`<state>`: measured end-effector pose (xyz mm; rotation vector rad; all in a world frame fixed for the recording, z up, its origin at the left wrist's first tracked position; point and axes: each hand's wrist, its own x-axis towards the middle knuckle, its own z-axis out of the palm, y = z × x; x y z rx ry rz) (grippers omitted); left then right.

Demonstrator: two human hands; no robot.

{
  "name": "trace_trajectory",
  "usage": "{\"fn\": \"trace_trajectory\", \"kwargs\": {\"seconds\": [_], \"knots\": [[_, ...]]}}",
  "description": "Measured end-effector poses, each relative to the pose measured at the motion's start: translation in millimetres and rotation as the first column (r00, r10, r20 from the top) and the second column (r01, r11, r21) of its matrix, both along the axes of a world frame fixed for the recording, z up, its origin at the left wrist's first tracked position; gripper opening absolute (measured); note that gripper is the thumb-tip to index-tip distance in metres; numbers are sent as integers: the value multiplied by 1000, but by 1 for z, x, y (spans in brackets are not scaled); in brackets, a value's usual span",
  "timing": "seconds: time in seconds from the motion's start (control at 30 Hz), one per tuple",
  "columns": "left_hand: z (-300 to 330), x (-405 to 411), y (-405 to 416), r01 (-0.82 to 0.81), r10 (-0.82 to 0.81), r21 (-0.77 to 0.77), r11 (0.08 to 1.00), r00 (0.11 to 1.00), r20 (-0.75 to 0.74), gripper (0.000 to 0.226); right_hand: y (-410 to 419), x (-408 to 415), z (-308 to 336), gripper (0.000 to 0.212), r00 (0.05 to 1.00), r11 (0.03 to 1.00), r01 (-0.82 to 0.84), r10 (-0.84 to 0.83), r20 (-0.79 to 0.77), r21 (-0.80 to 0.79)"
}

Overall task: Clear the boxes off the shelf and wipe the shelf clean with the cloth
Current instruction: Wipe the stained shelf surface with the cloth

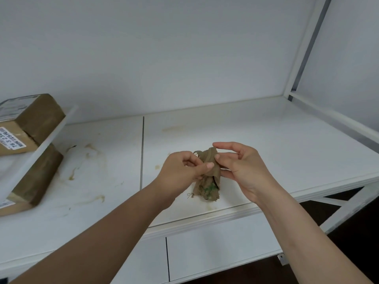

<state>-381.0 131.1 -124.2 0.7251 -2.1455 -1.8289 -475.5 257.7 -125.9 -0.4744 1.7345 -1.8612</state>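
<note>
A crumpled brown cloth point(207, 187) with green flecks hangs just above the white shelf point(266, 144), near its front edge. My left hand point(180, 171) pinches the cloth's upper part from the left, thumb on the fabric. From the right, my right hand point(240, 167) pinches the cloth's top fold between thumb and fingers. Two brown cardboard boxes sit at the far left: one point(28, 124) with a white label on a higher tilted white board, another point(34, 181) lying below it on the shelf.
Brownish stains point(90, 160) mark the shelf's left panel and a faint one lies farther back. A dark seam point(142, 152) splits the shelf into two panels. A white frame post point(303, 50) rises at the right, with a side rail along the shelf's right edge.
</note>
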Motion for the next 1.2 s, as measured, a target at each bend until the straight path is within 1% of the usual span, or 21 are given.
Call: {"fn": "trace_trajectory", "kwargs": {"seconds": [0.07, 0.13, 0.2, 0.27, 0.3, 0.37, 0.4, 0.47, 0.5, 0.6, 0.63, 0.7, 0.8, 0.9, 1.03, 1.13, 1.2], "knots": [[5, 0, -2, 15, -14, 92, 996, 1000, -11, 18, 2, -1, 1, 30, 999, 1000, -5, 6, -34, 28], [9, -1, -3, 34, -33, 134, 990, 999, -16, 18, 1, -1, 0, 33, 997, 999, 2, 1, -71, 47], [12, -3, -2, 54, -50, 173, 983, 998, -27, 19, 0, 1, 0, 29, 994, 1000, 6, -3, -106, 29], [14, -4, -2, 54, -42, 236, 970, 998, -54, 21, -1, 4, 2, 23, 990, 998, -59, 58, -128, -2], [15, -4, -3, 43, -26, 266, 963, 997, -66, 22, -1, 5, 1, 29, 986, 995, -98, 97, -138, 1], [15, -5, -5, 9, 10, 275, 961, 998, -67, 20, -2, 6, -1, 41, 979, 994, -109, 112, -173, 29], [14, -5, -5, -12, 27, 252, 968, 998, -56, 18, -2, 7, -1, 39, 979, 996, -79, 86, -186, 41], [13, -6, -4, -41, 51, 226, 973, 998, -39, 14, -2, 7, 0, 27, 977, 998, -26, 39, -211, 61], [12, -6, -3, -48, 59, 240, 970, 998, -39, 12, -1, 7, 0, 25, 974, 997, -34, 48, -223, 66], [13, -5, -4, -23, 49, 327, 945, 996, -74, 14, -1, 11, 1, 37, 944, 986, -112, 143, -297, 120], [14, -5, -5, -13, 45, 346, 938, 995, -85, 15, -2, 12, 0, 36, 929, 985, -88, 135, -346, 149], [15, -5, -7, -18, 56, 363, 932, 994, -95, 16, -4, 12, -3, 23, 910, 987, -5, 72, -408, 163], [14, -6, -7, -54, 87, 378, 924, 994, -69, 15, -7, 10, -5, 10, 904, 987, 46, 26, -427, 156], [14, -5, -7, -79, 105, 369, 926, 993, -50, 17, -10, 10, -4, 12, 899, 984, 63, 16, -437, 166], [16, -3, -8, -88, 135, 447, 890, 988, -73, 14, -12, 14, -3, 18, 905, 993, 74, -28, -424, 93], [18, -1, -9, -111, 160, 452, 885, 984, -71, 13, -12, 16, -2, 20, 820, 981, 139, -40, -571, 132], [19, 0, -12, -143, 186, 438, 887, 981, -58, 15, -11, 15, 1, 20, 789, 976, 171, -53, -612, 137]]}}
